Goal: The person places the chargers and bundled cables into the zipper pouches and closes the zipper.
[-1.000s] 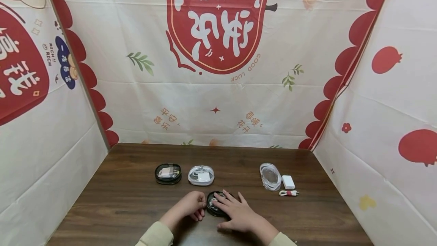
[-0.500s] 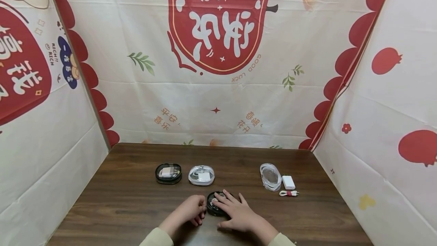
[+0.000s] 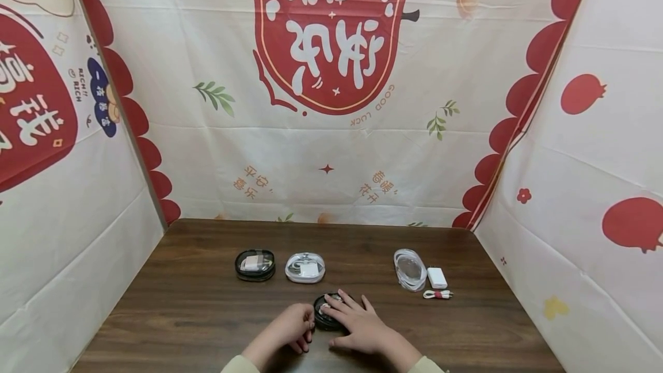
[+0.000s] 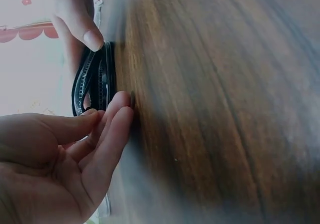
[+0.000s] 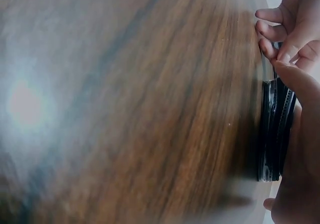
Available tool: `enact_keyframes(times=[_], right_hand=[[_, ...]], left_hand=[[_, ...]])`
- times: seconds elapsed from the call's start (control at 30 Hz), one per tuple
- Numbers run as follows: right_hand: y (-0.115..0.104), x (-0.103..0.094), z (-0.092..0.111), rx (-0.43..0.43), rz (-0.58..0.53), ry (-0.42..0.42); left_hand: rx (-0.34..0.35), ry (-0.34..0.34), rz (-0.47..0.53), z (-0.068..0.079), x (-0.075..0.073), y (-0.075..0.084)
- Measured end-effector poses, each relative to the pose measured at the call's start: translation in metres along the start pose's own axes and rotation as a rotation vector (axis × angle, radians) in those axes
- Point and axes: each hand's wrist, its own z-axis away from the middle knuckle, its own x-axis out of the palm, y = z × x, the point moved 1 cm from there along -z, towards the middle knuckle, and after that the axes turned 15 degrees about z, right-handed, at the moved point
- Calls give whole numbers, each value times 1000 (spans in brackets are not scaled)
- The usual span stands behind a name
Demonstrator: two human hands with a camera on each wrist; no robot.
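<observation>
Operator: State the condition of the fingers.

Technician: Left hand (image 3: 292, 327): thumb and fingertips pinch the left end of the black zippered case (image 3: 322, 315), beside the zipper (image 4: 83, 84). Whether they grip a pull tab cannot be told. Right hand (image 3: 362, 326): fingers spread and nearly straight, resting on the case top; thumb pointing toward the left hand at the near side.

Operator: Give the case's position.

Technician: It lies flat on the wooden table (image 3: 181, 315), between the two hands. Its right part is covered by the right hand.

Operator: What lies beyond the hands?

Technician: Ahead and to the left, a black-rimmed case (image 3: 255, 276) and a white-rimmed case (image 3: 304, 277) stand side by side with a narrow gap. Ahead and to the right, a clear oval case (image 3: 399, 272) lies just beside a white block (image 3: 437, 277); a white cable with a red tie (image 3: 437, 294) lies just in front of the block.

Operator: Edges and clearances?

Technician: Both side edges of the table are well apart from the hands, with bare wood between. The far edge runs behind the row of items, near the rear cloth (image 3: 331, 148). Cloth panels also rise at both sides.
</observation>
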Motion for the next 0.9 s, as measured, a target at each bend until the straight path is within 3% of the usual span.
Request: enact_keyframes(times=[0.3,0.5,0.7,0.9], right_hand=[[-3,-5,2,47,-9,2],[-3,-6,9,59,31,27],[-2,-10,16,70,-3,22],[3,-11,12,38,-16,51]], left_hand=[[4,157,-70,-9,-4,0],[15,180,-99,-18,-9,-1],[45,171,-110,-25,-8,0],[68,163,-186,-34,-6,7]])
